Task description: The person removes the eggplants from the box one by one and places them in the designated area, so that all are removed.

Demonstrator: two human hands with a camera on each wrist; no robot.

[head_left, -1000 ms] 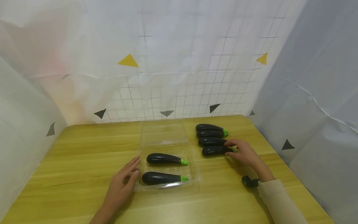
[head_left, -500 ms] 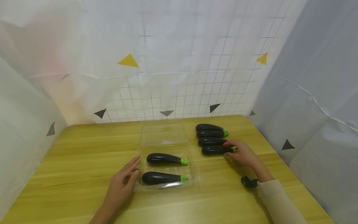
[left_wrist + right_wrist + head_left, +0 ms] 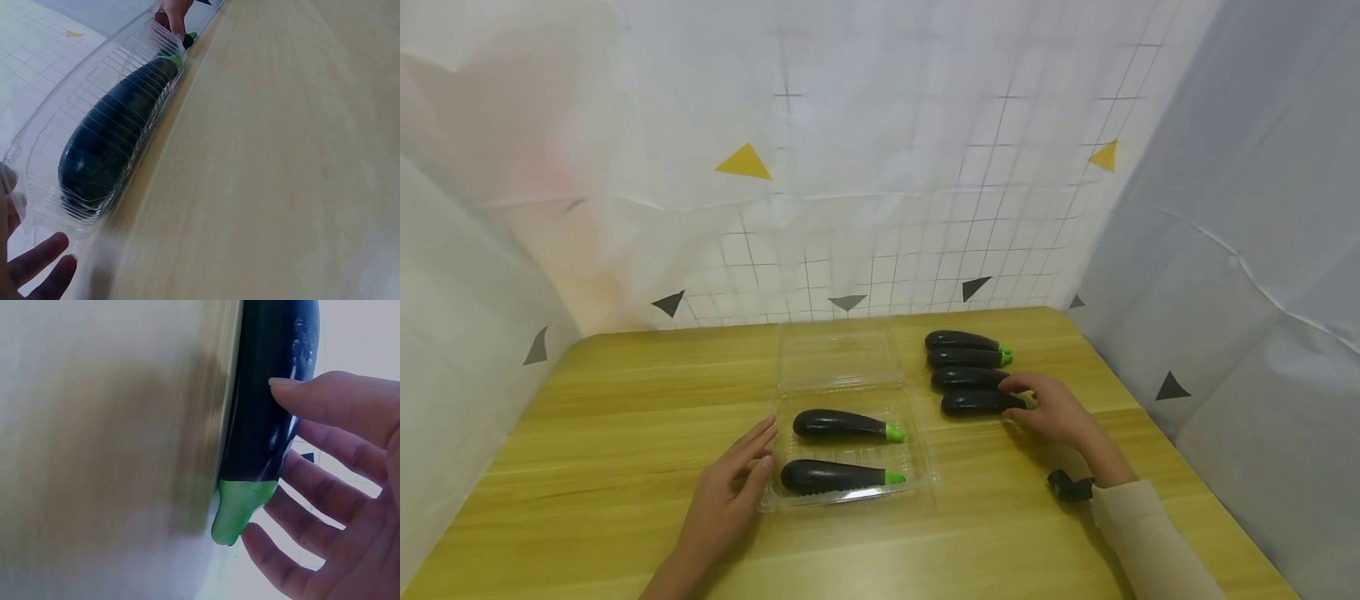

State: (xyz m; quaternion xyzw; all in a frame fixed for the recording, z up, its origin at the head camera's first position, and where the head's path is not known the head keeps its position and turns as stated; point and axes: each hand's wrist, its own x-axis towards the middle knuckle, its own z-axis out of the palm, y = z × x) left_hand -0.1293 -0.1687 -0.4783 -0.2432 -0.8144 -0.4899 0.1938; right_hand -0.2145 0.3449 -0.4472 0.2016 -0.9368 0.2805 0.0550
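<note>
In the head view a clear plastic clamshell box [image 3: 917, 417] lies with its lid [image 3: 838, 354] folded back. Two dark eggplants with green stems rest in it, a rear one [image 3: 838, 425] and a front one [image 3: 833, 477]. My left hand [image 3: 722, 500] is at the box's left side, fingers extended and apart by the wall. To the right of the box lie several eggplants in a stack of rows. My right hand [image 3: 1056, 410] pinches the nearest eggplant [image 3: 973, 403] near its stem. The right wrist view shows the thumb on that eggplant [image 3: 262, 425], with the fingers behind it.
Farther back in the row lie more eggplants, the rearmost one [image 3: 958, 340] near the table's back edge. A small dark object [image 3: 1067, 486] is at the right wrist. White sheets [image 3: 880, 167] wall the wooden table [image 3: 625, 400] behind and on both sides.
</note>
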